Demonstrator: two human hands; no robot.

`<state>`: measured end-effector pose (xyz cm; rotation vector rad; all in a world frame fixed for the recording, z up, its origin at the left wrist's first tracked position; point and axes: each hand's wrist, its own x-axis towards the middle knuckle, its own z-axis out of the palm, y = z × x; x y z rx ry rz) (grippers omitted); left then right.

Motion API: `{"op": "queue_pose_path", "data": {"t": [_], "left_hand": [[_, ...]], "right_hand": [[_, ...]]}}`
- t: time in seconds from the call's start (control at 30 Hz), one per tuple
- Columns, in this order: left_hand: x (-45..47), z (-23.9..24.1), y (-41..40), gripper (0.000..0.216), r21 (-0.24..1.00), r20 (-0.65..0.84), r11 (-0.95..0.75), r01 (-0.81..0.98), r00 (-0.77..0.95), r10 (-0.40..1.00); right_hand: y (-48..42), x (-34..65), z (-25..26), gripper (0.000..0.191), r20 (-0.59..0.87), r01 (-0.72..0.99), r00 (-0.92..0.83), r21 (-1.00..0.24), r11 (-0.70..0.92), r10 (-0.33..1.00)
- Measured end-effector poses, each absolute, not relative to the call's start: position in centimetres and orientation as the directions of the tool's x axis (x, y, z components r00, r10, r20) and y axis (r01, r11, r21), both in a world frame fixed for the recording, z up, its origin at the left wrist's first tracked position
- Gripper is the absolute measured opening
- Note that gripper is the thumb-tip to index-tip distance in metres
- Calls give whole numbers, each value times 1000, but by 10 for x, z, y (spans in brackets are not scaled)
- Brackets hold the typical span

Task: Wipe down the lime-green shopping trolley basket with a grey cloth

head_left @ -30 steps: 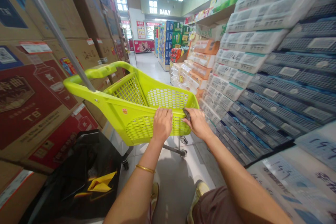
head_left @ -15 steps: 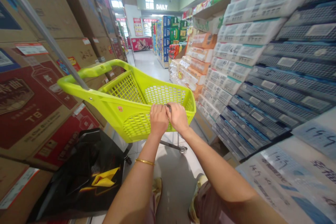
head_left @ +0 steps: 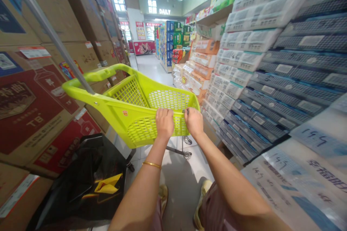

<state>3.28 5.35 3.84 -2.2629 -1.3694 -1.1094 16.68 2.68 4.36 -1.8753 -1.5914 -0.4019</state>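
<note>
Drawn along the rim (head_left: 143, 107) since the frame half a second earlier, when it is seen pressed close to the left hand (head_left: 165, 124), the right hand (head_left: 194, 122) is now placed apart from it, near the basket's front corner. A small dark item (head_left: 187, 112) is held in the right hand, which is curled narrow against the rim; what the item is cannot be made out. The left hand is closed over the same rim, its fingers hooked across the top and its thumb hidden from view. The lime-green shopping cart (head_left: 135, 112) is stood side-on in a store aisle, its wheels on the floor (head_left: 177, 191), with stacked cartons (head_left: 40, 115) to the left and checked blue packs (head_left: 271, 90) to the right. A black bag-like object (head_left: 78, 191) with a yellow piece (head_left: 108, 184) is seen at lower left. The step in hand is judged to be work along the near rim, with the cart apparently steadied by the left hand. For the next move, a light, even pressure from the right hand seems to be called for, with the dark item kept pinched and the cart kept from rolling.
</note>
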Motion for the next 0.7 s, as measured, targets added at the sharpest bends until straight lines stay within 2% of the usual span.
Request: {"op": "queue_pose_path", "data": {"t": [0.27,0.47,0.7], "left_hand": [[37,37,54,26,221,717,-461,859,178,675],[24,39,53,24,135,701,-553,822,315,639],[24,40,52,25,130,689,-570,811,339,640]], "right_hand": [[37,122,52,29,600,930,204,-365,38,774],[39,130,48,28,620,938,90,-317,144,780],[26,171,39,27,641,960,199,-278,-17,741]]}}
